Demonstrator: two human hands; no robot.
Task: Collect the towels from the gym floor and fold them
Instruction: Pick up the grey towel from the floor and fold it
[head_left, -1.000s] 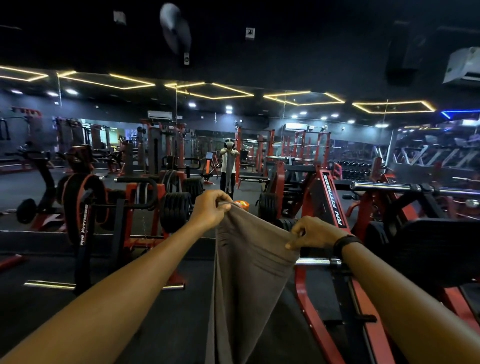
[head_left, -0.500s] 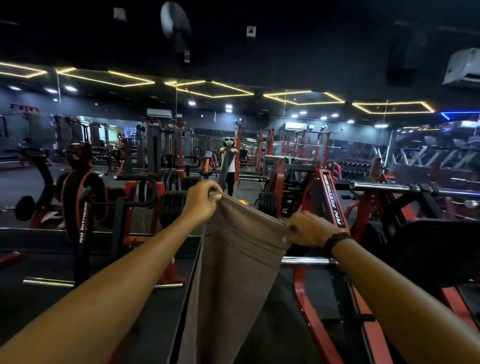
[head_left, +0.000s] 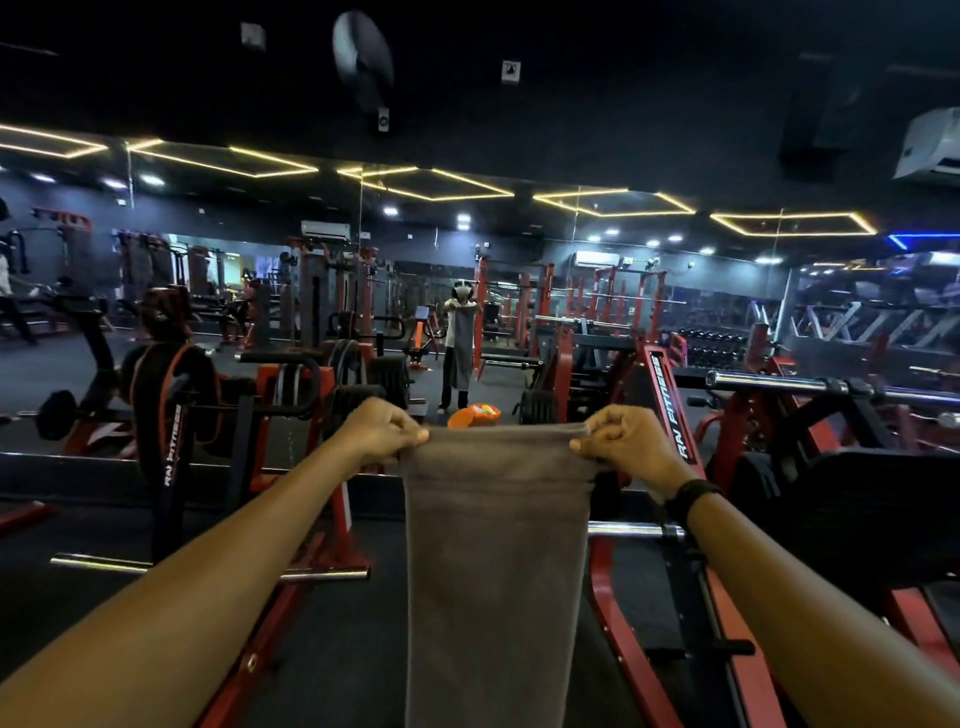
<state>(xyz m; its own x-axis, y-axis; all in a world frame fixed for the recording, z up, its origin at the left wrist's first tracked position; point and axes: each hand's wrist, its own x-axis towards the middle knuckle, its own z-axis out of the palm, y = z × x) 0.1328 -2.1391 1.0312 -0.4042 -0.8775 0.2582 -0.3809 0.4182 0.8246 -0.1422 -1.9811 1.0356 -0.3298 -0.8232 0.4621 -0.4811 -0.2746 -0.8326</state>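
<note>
Gym floor behind — left hand, right hand pinch towel.

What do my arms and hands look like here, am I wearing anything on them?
Both forearms are bare, with no sleeves in view. The left hand has no glove, ring or band that shows. The right hand is also ungloved, and a black band, like a watch or fitness tracker, sits on that wrist. No markings show on it.
</note>
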